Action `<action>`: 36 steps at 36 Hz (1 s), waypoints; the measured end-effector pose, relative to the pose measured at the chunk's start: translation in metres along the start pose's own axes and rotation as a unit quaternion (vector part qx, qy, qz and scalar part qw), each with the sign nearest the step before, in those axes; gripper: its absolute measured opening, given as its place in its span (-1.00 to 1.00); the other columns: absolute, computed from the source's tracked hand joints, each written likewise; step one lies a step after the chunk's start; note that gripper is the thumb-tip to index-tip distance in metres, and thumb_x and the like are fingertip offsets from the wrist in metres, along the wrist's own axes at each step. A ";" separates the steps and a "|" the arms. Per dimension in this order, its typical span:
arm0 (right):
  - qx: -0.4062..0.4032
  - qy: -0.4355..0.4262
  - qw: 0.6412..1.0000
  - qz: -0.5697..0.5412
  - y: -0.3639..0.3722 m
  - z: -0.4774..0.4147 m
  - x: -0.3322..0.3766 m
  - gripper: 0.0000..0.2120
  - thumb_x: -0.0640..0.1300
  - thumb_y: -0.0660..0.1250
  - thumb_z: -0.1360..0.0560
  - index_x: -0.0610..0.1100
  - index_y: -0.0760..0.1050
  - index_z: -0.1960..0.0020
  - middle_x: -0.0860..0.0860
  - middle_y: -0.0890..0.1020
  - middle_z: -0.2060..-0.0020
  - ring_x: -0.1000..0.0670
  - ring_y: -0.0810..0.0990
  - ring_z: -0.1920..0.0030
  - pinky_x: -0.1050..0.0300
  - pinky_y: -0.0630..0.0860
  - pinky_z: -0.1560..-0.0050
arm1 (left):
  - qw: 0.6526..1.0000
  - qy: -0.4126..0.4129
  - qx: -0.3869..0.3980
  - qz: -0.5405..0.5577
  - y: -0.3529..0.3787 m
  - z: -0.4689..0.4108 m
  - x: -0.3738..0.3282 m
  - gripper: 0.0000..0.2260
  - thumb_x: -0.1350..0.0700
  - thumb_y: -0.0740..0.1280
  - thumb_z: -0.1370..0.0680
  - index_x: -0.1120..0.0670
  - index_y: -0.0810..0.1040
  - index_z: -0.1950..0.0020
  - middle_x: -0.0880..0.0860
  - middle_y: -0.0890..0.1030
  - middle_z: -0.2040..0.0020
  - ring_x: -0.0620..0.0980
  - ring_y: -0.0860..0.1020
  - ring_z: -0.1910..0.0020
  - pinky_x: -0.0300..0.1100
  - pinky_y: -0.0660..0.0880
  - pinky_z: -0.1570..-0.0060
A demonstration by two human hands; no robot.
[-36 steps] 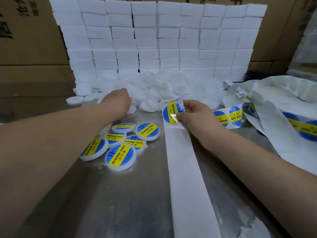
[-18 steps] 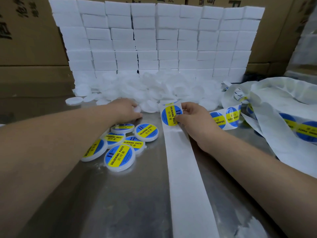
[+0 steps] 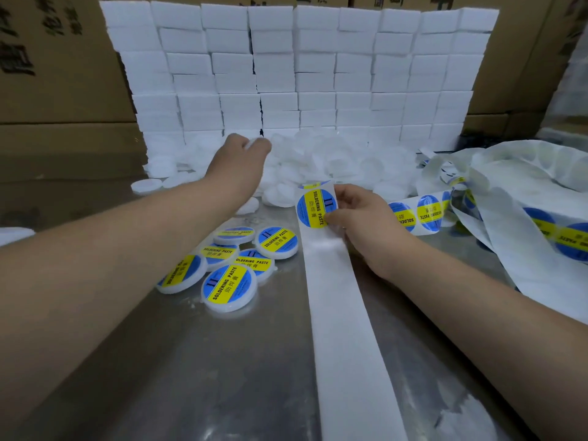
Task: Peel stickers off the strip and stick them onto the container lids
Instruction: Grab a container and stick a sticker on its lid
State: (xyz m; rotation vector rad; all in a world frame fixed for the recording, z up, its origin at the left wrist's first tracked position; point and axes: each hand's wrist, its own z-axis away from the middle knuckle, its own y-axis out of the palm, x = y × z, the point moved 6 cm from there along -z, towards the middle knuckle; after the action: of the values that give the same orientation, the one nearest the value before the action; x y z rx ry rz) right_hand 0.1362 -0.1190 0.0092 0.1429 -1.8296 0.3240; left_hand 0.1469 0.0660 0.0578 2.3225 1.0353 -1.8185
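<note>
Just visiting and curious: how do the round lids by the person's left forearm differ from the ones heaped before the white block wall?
The forearm lids each carry a blue and yellow sticker; the heaped lids are bare white. The forearm lids form a small cluster, sticker side up; the heaped lids are many, jumbled. The left hand reaches into the heaped lids, not the forearm lids. Both are round and white.
</note>
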 end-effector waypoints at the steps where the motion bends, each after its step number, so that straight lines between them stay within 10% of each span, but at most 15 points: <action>1: 0.010 0.002 1.000 -0.008 0.001 0.001 0.000 -0.59 -0.45 0.16 -0.39 0.01 0.57 0.06 0.06 0.68 0.18 0.06 0.62 0.15 0.16 0.52 0.08 | 0.999 -0.001 0.011 0.035 0.000 0.008 -0.005 -0.86 -0.05 0.12 -0.52 -0.03 0.35 0.19 -0.01 0.44 0.17 0.03 0.46 0.20 -0.10 0.38 0.16; 9: 0.026 0.010 0.999 -0.036 0.005 0.007 0.004 -0.31 -0.52 0.13 -0.34 -0.03 0.33 -0.37 -0.05 0.64 0.03 -0.05 0.52 0.13 0.07 0.42 0.14 | 0.995 0.006 0.024 0.092 -0.004 0.072 -0.018 -0.75 0.05 0.08 -0.52 -0.12 0.46 0.28 -0.06 0.51 0.23 0.06 0.45 0.20 -0.06 0.37 0.19; 12: 0.049 -0.008 0.998 -0.035 0.009 0.011 0.008 -0.37 -0.53 0.14 -0.35 -0.03 0.39 -0.30 -0.26 0.59 0.00 -0.11 0.48 0.14 0.01 0.42 0.12 | 0.996 0.081 0.022 0.030 -0.008 0.100 -0.019 -0.80 -0.01 0.03 -0.44 -0.11 0.43 0.24 -0.11 0.48 0.20 -0.05 0.46 0.21 -0.16 0.41 0.24; 19: 0.051 -0.040 0.998 0.023 0.013 0.016 0.013 -0.68 -0.45 0.21 -0.41 -0.06 0.58 0.15 -0.07 0.67 0.18 -0.03 0.60 0.16 0.09 0.55 0.03 | 0.977 0.157 -0.028 -0.144 -0.016 0.105 -0.017 -0.81 0.14 0.06 -0.54 0.09 0.43 0.16 0.00 0.40 0.25 0.02 0.35 0.27 -0.09 0.21 0.30; 28: 0.054 -0.128 0.985 0.104 0.020 0.025 0.026 -0.86 -0.34 0.20 -0.48 -0.44 0.43 0.04 -0.43 0.48 0.06 -0.37 0.48 0.08 -0.33 0.45 -0.03 | 0.934 0.219 -0.025 -0.281 -0.013 0.113 -0.022 -0.68 -0.14 0.25 -0.44 -0.11 0.54 -0.16 -0.05 0.48 -0.05 -0.04 0.43 -0.09 -0.26 0.21 0.16; 36: 0.083 -0.165 0.976 0.113 0.026 0.032 0.033 -0.77 -0.45 0.19 -0.45 -0.24 0.54 0.24 -0.27 0.59 0.20 -0.11 0.52 0.20 0.00 0.44 0.12 | 0.928 0.252 -0.017 -0.273 -0.012 0.119 -0.026 -0.60 -0.27 0.19 -0.32 -0.09 0.59 0.02 -0.15 0.40 0.10 -0.07 0.46 0.02 -0.23 0.24 0.18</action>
State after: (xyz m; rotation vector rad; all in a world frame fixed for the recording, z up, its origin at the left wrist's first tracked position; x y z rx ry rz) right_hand 0.0906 -0.1009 0.0289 0.1096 -2.1513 0.6453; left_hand 0.0356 0.0158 0.0465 2.7450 1.9245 -1.2853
